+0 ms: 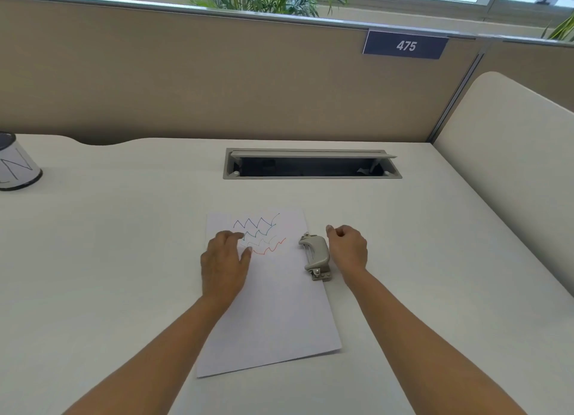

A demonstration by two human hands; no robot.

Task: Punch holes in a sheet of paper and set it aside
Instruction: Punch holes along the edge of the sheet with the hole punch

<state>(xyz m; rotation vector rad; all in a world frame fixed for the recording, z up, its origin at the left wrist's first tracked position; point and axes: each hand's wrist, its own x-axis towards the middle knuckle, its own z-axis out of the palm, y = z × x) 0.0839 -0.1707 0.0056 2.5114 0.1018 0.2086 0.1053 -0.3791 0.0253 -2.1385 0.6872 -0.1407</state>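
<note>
- Paper (pixel 273 315) lies flat on the desk (pixel 124 259), zigzag lines at its far end.
- Punch (pixel 315 256) sits on its right edge.
- Left hand (pixel 223 265) rests flat on the paper, fingers together.
- Right hand (pixel 348 247), just beside the punch, fingers curled, holding nothing.

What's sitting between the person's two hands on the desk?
In the head view, the scribbled sheet of paper and the grey hole punch lie between the left hand and right hand.
</note>
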